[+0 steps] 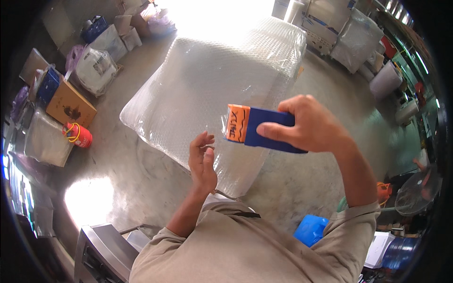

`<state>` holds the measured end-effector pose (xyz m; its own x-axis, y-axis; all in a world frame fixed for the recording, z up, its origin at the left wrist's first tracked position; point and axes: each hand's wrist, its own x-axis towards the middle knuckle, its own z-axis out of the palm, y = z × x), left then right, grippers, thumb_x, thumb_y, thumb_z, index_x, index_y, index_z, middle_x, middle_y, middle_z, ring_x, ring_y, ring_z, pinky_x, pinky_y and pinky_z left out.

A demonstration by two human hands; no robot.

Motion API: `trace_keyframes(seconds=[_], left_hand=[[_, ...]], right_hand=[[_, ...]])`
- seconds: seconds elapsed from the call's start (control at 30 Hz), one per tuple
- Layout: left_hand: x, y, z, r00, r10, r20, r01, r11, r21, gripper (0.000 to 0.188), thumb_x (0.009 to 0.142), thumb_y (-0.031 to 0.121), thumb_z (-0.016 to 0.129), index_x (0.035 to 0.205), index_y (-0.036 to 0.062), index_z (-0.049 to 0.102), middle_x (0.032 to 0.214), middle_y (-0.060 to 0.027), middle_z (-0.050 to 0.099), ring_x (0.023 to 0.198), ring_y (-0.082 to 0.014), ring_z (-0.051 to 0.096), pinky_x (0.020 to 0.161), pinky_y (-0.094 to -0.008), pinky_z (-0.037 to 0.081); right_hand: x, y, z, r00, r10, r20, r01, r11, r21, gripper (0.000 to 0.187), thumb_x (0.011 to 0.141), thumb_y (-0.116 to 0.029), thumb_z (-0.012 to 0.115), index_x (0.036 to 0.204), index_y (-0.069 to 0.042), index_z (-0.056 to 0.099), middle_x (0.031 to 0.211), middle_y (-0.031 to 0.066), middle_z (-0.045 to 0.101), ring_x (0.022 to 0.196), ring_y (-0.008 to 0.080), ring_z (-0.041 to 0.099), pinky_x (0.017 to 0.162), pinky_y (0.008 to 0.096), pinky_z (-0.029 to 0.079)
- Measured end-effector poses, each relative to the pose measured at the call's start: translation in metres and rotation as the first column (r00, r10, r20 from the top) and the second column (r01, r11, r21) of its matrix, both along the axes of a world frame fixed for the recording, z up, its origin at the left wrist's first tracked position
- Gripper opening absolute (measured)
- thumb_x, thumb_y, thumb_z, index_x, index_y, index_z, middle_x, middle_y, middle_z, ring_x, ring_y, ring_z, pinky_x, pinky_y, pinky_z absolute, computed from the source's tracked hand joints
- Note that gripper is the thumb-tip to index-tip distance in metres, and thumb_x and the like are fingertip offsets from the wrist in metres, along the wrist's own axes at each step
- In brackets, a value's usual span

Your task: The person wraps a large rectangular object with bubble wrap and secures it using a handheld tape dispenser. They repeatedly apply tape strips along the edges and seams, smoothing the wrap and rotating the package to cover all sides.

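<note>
In my right hand (306, 125) is a flat, dark blue, block-shaped thing (271, 128), with an orange handwritten label (237, 123) at its left end. My thumb lies across its upper face and the fingers go round behind it. What kind of thing it is, I cannot tell. Just left of the label, apart from it, my left hand (203, 162) is raised with loosely bent fingers and nothing visible in it. Beneath both hands spreads a large bulky item covered in clear bubble wrap (188, 94), reaching almost to my body.
Along the left stand a brown carton (71, 104), a wrapped white item (96, 70) and a red gas cylinder (81, 136). A bubble wrap roll (385, 79) and wrapped goods (357, 45) line the right. Close to me are a blue object (311, 229) and a fan (417, 191).
</note>
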<state>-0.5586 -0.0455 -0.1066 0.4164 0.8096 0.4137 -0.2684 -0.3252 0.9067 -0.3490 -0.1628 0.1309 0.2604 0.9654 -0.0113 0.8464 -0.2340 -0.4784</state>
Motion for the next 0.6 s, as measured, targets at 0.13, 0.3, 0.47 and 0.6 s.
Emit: trace_keyframes(seconds=[0.13,0.3,0.47,0.6], left_hand=[[0.001,0.009,0.010,0.917,-0.222,0.332,0.370,0.785,-0.497,0.067,0.107,0.052,0.047,0.153,0.0035,0.038,0.133,-0.0161,0.059,0.121,-0.0270,0.060,0.099,-0.0414,0.050],[0.006,0.013,0.006,0.897,-0.252,0.364,0.430,0.686,-0.586,0.074,0.103,0.058,0.050,0.155,0.0070,0.036,0.141,-0.0150,0.052,0.126,-0.0275,0.056,0.102,-0.0434,0.049],[0.003,0.025,0.021,0.817,-0.329,0.474,0.574,0.540,-0.616,0.079,0.102,0.058,0.051,0.157,0.0055,0.031,0.145,-0.0185,0.047,0.130,-0.0288,0.055,0.103,-0.0473,0.050],[0.001,0.036,0.024,0.723,-0.488,0.489,0.686,0.423,-0.591,0.077,0.104,0.056,0.049,0.158,0.0042,0.031,0.145,-0.0200,0.049,0.127,-0.0296,0.058,0.103,-0.0488,0.052]], right_hand=[[-0.004,0.029,0.042,0.993,0.103,0.058,-0.095,0.987,-0.126,0.068,0.085,-0.059,0.075,0.077,0.008,0.074,0.062,0.0197,0.064,0.056,0.0282,0.066,0.058,0.0398,0.054],[-0.010,0.048,0.059,0.982,0.172,0.072,-0.159,0.974,-0.164,0.069,0.085,-0.062,0.076,0.075,0.006,0.073,0.058,0.0146,0.059,0.053,0.0214,0.060,0.053,0.0370,0.049],[-0.020,0.051,0.073,0.970,0.238,0.057,-0.225,0.958,-0.176,0.069,0.083,-0.064,0.078,0.072,0.004,0.070,0.057,0.0118,0.057,0.051,0.0192,0.057,0.052,0.0348,0.048],[-0.031,0.050,0.083,0.979,0.205,0.019,-0.198,0.963,-0.183,0.061,0.083,-0.057,0.082,0.076,0.003,0.071,0.057,0.0108,0.058,0.053,0.0177,0.060,0.053,0.0340,0.049]])
